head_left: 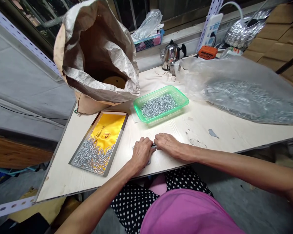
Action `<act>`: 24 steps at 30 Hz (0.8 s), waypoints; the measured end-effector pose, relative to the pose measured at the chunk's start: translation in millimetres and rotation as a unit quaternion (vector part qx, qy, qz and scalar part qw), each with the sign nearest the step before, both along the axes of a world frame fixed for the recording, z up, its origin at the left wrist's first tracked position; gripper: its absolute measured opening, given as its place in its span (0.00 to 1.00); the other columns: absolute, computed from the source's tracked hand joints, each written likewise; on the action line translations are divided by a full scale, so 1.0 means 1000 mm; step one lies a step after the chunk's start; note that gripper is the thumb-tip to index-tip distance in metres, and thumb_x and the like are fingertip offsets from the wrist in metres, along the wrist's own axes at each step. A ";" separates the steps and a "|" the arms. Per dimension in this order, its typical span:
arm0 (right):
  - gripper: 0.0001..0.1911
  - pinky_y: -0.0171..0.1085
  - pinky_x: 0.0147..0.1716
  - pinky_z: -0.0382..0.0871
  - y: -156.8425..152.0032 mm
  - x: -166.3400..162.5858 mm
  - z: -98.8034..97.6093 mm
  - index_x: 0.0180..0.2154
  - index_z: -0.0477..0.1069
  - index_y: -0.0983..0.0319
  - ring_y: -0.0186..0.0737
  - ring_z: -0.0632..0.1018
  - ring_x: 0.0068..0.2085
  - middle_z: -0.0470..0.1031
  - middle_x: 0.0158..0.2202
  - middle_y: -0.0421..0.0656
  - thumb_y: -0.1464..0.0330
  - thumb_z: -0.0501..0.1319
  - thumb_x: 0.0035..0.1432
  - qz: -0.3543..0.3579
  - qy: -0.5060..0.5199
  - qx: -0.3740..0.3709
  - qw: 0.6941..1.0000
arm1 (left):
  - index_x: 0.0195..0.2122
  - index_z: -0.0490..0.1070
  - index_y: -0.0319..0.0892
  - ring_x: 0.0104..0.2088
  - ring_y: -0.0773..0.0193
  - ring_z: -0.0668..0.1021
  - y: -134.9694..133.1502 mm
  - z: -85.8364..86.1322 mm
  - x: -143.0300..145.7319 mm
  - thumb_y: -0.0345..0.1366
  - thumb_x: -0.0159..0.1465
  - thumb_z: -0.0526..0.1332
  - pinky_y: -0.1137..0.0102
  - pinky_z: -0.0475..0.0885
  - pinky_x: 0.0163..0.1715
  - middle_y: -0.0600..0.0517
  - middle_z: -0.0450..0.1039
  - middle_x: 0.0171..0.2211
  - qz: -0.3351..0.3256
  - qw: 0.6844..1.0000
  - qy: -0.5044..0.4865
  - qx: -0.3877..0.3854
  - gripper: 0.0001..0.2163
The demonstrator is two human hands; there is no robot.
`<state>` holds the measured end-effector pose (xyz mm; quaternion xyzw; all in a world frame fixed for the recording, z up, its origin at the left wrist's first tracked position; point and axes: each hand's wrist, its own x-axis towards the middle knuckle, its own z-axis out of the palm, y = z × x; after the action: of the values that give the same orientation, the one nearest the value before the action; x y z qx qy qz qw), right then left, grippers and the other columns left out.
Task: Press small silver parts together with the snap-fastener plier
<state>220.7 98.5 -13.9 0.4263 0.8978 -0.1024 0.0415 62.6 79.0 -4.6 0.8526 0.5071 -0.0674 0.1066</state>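
Note:
My left hand [142,152] and my right hand [168,144] rest close together on the white table [210,143] near its front edge. Both hands have curled fingers that meet over some small grey metal parts [153,147]. I cannot make out exactly what each hand holds. A green plastic basket [180,97] with several small silver metal pieces stands just beyond the hands. To the left lies a yellow tray [109,130] with a pile of the same silver pieces at its near end.
A large open paper sack [97,55] stands at the back left. A clear plastic bag [246,91] of silver pieces lies at the right. A steel kettle [170,55], an orange box [207,52] and a power strip [213,27] sit behind.

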 end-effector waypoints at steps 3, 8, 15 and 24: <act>0.08 0.38 0.39 0.66 -0.001 0.000 -0.001 0.39 0.74 0.67 0.43 0.75 0.42 0.75 0.39 0.50 0.76 0.56 0.63 0.011 0.001 -0.003 1.000 | 0.40 0.72 0.41 0.44 0.55 0.71 0.001 -0.001 0.000 0.40 0.66 0.59 0.64 0.68 0.40 0.48 0.71 0.40 0.005 1.000 -0.019 0.000 0.08; 0.08 0.39 0.41 0.65 0.001 0.006 0.009 0.42 0.73 0.68 0.46 0.73 0.45 0.74 0.42 0.51 0.71 0.59 0.62 0.019 0.007 0.015 1.000 | 0.45 0.71 0.40 0.46 0.54 0.71 0.003 0.000 -0.003 0.42 0.64 0.61 0.63 0.69 0.43 0.46 0.71 0.42 0.021 0.999 -0.023 0.012 0.13; 0.20 0.40 0.43 0.64 0.020 0.029 0.007 0.50 0.70 0.68 0.45 0.73 0.44 0.73 0.45 0.52 0.59 0.59 0.64 0.073 0.089 -0.001 0.993 | 0.59 0.61 0.37 0.61 0.48 0.64 -0.042 -0.020 -0.002 0.38 0.66 0.60 0.53 0.63 0.58 0.38 0.62 0.61 0.035 0.988 -0.112 0.102 0.21; 0.05 0.39 0.40 0.56 0.036 0.004 -0.021 0.37 0.74 0.64 0.45 0.70 0.43 0.74 0.39 0.47 0.70 0.60 0.62 0.033 0.088 0.095 0.991 | 0.61 0.60 0.39 0.66 0.48 0.60 -0.080 -0.042 0.008 0.47 0.69 0.53 0.49 0.56 0.64 0.41 0.63 0.62 -0.025 0.974 -0.210 0.083 0.23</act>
<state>224.7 134.8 -35.2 0.3881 0.9171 -0.0525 -0.0747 70.1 -1.0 -46.4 0.8662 0.4554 0.1530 0.1376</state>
